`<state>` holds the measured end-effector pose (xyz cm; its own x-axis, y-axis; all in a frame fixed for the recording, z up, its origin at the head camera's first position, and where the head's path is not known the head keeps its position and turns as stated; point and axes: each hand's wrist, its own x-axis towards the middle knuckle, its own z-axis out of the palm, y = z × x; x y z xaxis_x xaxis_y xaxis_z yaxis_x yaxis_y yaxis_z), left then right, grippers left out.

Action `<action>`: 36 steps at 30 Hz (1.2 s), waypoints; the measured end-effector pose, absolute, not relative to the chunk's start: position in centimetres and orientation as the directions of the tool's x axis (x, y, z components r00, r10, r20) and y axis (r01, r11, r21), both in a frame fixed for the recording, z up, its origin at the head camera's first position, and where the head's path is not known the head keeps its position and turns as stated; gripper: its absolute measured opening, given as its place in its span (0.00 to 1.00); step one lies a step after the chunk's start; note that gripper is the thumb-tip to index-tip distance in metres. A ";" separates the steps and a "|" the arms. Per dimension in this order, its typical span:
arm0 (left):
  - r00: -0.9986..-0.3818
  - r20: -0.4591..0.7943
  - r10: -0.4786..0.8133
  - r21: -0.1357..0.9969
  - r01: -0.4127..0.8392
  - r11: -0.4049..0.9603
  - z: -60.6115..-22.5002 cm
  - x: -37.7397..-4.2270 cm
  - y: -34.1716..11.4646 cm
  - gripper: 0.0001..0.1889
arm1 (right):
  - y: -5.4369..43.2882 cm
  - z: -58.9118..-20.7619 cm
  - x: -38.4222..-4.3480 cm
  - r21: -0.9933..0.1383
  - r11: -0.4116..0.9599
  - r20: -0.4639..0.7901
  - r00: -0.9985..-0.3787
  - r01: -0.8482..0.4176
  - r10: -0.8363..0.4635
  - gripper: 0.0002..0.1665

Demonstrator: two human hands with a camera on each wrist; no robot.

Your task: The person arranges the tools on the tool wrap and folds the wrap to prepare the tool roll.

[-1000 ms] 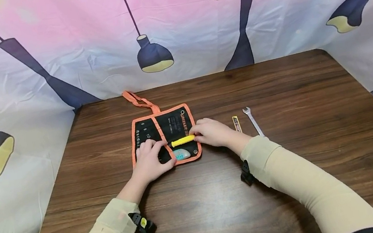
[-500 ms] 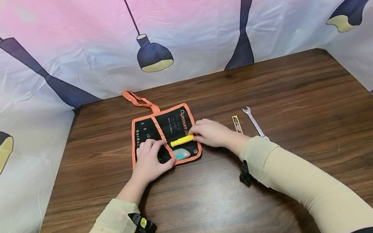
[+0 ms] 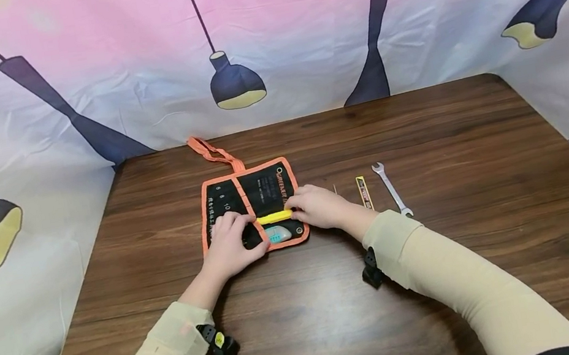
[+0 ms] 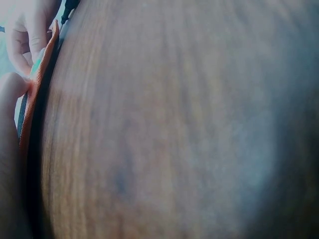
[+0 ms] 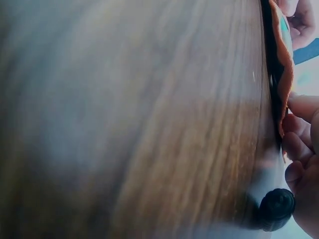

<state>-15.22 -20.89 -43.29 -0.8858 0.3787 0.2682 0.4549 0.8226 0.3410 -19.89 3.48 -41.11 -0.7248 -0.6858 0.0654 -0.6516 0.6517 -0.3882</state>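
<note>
A black tool pouch (image 3: 261, 190) with orange edging lies flat on the table. My left hand (image 3: 230, 242) holds its front pocket, with the thumb at the near orange edge and a fingertip beside the pocket's mouth. My right hand (image 3: 317, 204) pinches the right end of a slim yellow tool (image 3: 273, 218). Its left end meets the orange pocket edge; whether it continues inside is hidden. Just nearer, a grey and teal tool (image 3: 278, 234) protrudes from the same pocket. In the left wrist view the left thumb (image 4: 12, 87) touches the pouch's orange edge (image 4: 42, 74).
To the right of my right hand lie a small yellow-and-black strip (image 3: 364, 191) and a silver wrench (image 3: 391, 188). A black rounded end (image 5: 276, 204) shows below the right fingers in the right wrist view. An orange strap (image 3: 213, 153) trails behind the pouch.
My right hand has moved slightly left with the yellow tool, whose dark left tip has gone out of sight at the pocket edge. My left hand has stayed in place.
</note>
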 end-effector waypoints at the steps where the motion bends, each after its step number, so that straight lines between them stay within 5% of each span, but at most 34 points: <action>1: -0.885 0.269 0.380 0.342 0.457 0.821 -43.3 -15.2 -20.9 0.27 | 3.4 -41.2 -19.9 -0.392 0.651 0.067 -0.726 -0.650 -0.685 0.13; 14: -0.878 0.278 0.389 0.348 0.470 0.811 -43.2 -15.3 -20.8 0.26 | 3.2 -41.4 -20.1 -0.436 0.657 0.062 -0.749 -0.614 -0.659 0.14; 36: -0.880 0.274 0.388 0.353 0.468 0.810 -43.2 -15.1 -20.9 0.27 | 1.2 -41.6 -20.0 -0.388 0.620 0.095 -0.699 -0.682 -0.709 0.12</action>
<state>-15.08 -20.88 -43.17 -0.8798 0.3883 0.2743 0.4677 0.8103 0.3532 -19.96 1.20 -41.56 -0.6990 -0.7087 0.0954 -0.6818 0.6204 -0.3876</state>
